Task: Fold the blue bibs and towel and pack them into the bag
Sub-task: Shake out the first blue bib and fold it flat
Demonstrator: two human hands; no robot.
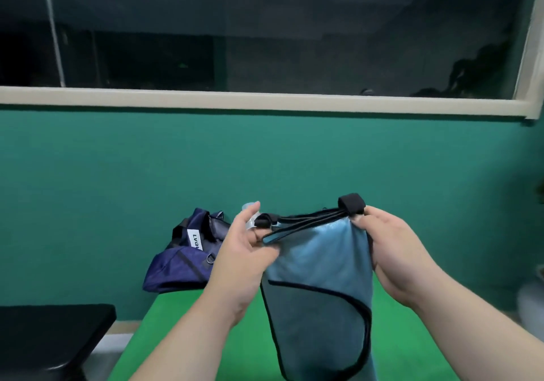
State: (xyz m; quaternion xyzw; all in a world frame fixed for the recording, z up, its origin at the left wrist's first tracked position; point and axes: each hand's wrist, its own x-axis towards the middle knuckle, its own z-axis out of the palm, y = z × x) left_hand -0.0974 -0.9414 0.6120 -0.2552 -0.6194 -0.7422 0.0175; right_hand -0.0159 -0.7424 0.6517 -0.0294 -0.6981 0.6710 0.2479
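One blue bib hangs half-folded over the green table; my right hand pinches its top corner, my left hand its other edge. Nothing looks packed; the bag waits behind.

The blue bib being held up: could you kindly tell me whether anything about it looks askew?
Yes: the blue bib is folded unevenly. Its black-trimmed top edges fan apart toward the left hand instead of lining up, while the right hand pinches them together.
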